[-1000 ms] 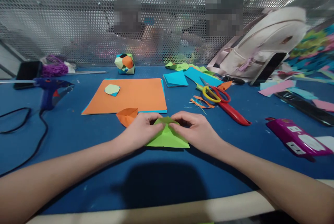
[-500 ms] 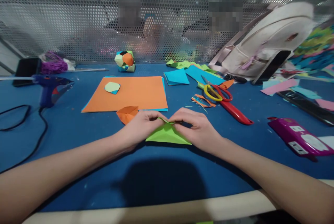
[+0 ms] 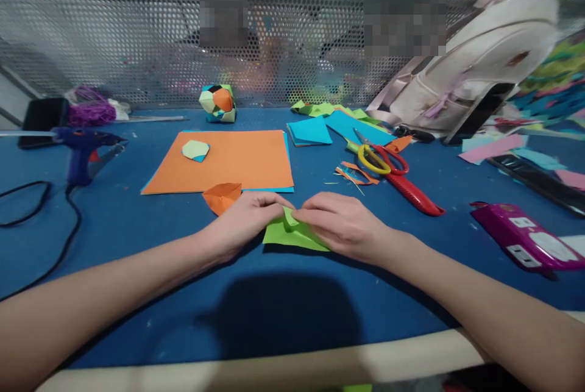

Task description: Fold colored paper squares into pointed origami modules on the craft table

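Observation:
Between my two hands, low over the blue table, is a piece of green paper point(image 3: 292, 238) with its far edge folded over toward me. My left hand point(image 3: 249, 215) pinches the fold from the left, thumb on top. From the right, my right hand point(image 3: 345, 221) grips the same paper, its fingertips meeting at the small turned-down flap. Part of the sheet is hidden under both hands. Just beyond my left hand lies a folded orange paper piece point(image 3: 222, 197). Behind it is a stack of orange and blue sheets point(image 3: 247, 160) with a pale green, blue-edged folded piece point(image 3: 196, 150) on it.
Scissors point(image 3: 375, 159), a red cutter point(image 3: 415, 194), paper scraps point(image 3: 356, 174) and blue squares point(image 3: 309, 131) lie to the right. A purple case point(image 3: 521, 236) is farther right. A glue gun point(image 3: 80, 151) with its cord stands left. A paper ball point(image 3: 217, 103) and white backpack point(image 3: 484, 63) are at the back.
The green paper's far edge has been turned down further toward me, and a small flap now shows in the middle. My right fingers have shifted slightly left onto it.

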Available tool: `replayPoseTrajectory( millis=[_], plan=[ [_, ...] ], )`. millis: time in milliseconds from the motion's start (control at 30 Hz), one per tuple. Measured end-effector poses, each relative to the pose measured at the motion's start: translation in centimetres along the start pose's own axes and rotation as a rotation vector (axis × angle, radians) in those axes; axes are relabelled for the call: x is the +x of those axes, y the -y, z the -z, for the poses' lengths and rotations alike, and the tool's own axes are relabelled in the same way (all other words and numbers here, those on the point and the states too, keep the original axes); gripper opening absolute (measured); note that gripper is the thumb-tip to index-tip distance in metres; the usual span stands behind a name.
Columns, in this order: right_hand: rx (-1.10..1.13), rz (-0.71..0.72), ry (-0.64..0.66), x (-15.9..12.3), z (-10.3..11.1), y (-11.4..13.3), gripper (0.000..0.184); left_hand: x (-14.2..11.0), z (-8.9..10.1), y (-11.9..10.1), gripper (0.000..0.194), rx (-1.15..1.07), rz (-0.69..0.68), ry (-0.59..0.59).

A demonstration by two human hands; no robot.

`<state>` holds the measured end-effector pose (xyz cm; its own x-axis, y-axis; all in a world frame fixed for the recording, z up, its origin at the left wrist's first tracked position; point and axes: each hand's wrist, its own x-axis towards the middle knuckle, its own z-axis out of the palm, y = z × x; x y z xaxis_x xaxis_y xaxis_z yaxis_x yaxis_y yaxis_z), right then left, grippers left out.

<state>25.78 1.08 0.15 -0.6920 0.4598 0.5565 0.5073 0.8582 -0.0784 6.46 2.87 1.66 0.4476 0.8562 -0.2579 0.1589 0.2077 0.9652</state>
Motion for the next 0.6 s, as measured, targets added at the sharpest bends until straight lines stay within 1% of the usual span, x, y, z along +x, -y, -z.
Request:
replayPoseTrajectory(
  millis=[100,167,267,433,600],
  plan=[
    [-0.043,0.013,0.034,0.03,0.17,0.04,0.023,-0.07,-0.01,-0.06,0.017,-0.005,0.005,0.015],
    [-0.049,0.015,0.032,0.03,0.20,0.07,0.023,-0.18,-0.01,-0.22,0.017,0.004,0.003,0.019],
    [-0.045,0.022,0.010,-0.03,0.13,0.06,0.022,-0.32,0.03,-0.51,0.015,0.057,-0.015,0.033],
    [-0.041,0.019,-0.053,-0.14,-0.11,-0.03,0.019,-0.28,0.08,-0.50,0.026,0.242,-0.053,0.022],
    [-0.046,0.013,-0.060,-0.04,-0.06,0.22,0.020,-0.31,-0.05,-0.34,0.024,0.281,-0.076,0.000]
  ],
)
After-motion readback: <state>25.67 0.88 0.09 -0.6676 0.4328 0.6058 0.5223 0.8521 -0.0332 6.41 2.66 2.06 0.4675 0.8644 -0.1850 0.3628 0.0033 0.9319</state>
